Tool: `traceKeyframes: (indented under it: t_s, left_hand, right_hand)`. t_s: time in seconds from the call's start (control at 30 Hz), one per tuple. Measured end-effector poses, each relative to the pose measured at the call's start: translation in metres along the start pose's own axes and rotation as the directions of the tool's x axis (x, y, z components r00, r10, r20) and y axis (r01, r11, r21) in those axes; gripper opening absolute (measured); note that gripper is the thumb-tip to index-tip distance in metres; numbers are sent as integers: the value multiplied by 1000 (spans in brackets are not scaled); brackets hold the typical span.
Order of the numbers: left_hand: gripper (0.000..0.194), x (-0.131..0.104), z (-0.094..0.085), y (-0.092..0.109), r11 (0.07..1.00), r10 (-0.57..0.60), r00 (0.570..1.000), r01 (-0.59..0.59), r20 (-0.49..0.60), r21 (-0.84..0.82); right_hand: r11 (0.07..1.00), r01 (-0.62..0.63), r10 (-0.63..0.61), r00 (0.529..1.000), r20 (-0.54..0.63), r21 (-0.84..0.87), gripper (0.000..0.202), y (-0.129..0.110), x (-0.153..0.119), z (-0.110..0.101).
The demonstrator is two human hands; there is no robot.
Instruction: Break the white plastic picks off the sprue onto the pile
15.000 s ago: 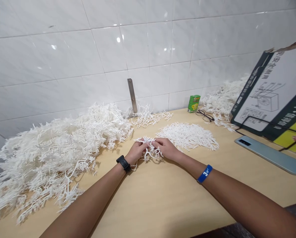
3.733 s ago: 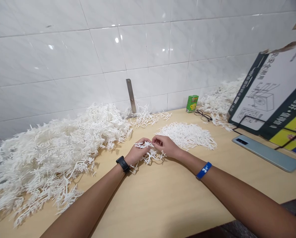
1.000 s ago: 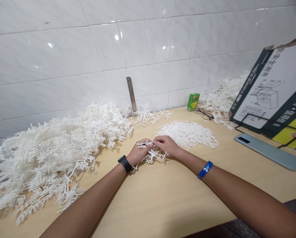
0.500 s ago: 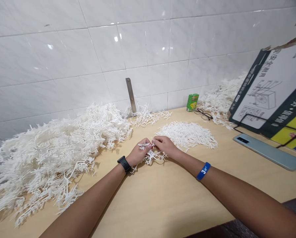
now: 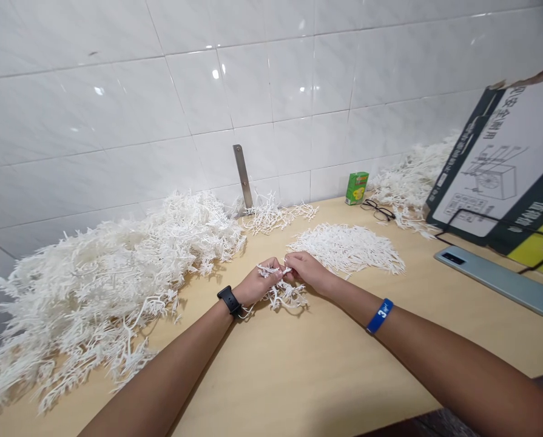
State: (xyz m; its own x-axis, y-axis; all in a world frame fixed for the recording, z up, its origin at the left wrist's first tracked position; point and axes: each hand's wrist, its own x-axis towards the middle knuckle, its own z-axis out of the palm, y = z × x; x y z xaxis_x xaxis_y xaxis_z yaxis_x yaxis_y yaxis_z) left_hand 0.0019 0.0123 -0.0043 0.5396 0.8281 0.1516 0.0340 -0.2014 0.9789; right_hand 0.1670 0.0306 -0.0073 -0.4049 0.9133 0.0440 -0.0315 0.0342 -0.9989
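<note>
1. Place: indoor work area; home or small workshop, cannot tell which.
2. Wall [image 5: 130, 100]: glossy white tile.
3. Table [image 5: 298, 364]: wood-toned, against wall.
4. Sprigs [image 5: 116, 273]: white, heaped in bulk.
5. Phone [image 5: 503, 284], carton [image 5: 494, 176]: on table.

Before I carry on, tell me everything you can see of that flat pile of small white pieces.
The flat pile of small white pieces is a low, wide heap of many thin slivers, plastic by their look. They overlap loosely, many lying roughly side by side, with ragged ends around the edge. It rests on the pale wood-look table, just beyond the right hand, which overlaps its near left edge in this view; whether they touch, I cannot tell.
</note>
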Motion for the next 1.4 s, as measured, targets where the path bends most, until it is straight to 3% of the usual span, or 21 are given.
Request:
traceKeyframes:
  t_s: [0.17,0.47,0.7,0.97,1.2,1.4]
  left_hand:
    - [44,1,-2,-4,998,-22,999,25,48,-66]
    - [50,0,-2,0,998,-61,996,63,72,-15]
    - [48,0,2,0,998,-59,998,60,-23,16]
    - [47,4,-4,-3,993,-113,992,110,-52,-51]
    - [49,5,-3,-2,988,-130,990,124,-62,-87]
    - [47,-5,6,3,998,-68,992,68,-107,-3]
  right_hand:
    - [999,-42,42,999,18,4,22,-3,-2,1]
    - [969,79,-55,993,105,-234,24,3,-3,-8]
    - [895,163,-155,986,53,-414,26,2,-7,-5]
    - [823,233,-235,970,64,-517,27,13,6,-11]
    - [856,210,-203,977,66,-473,27,13,10,-12]
    - [903,175,-174,984,39,-393,26,15,-2,-5]
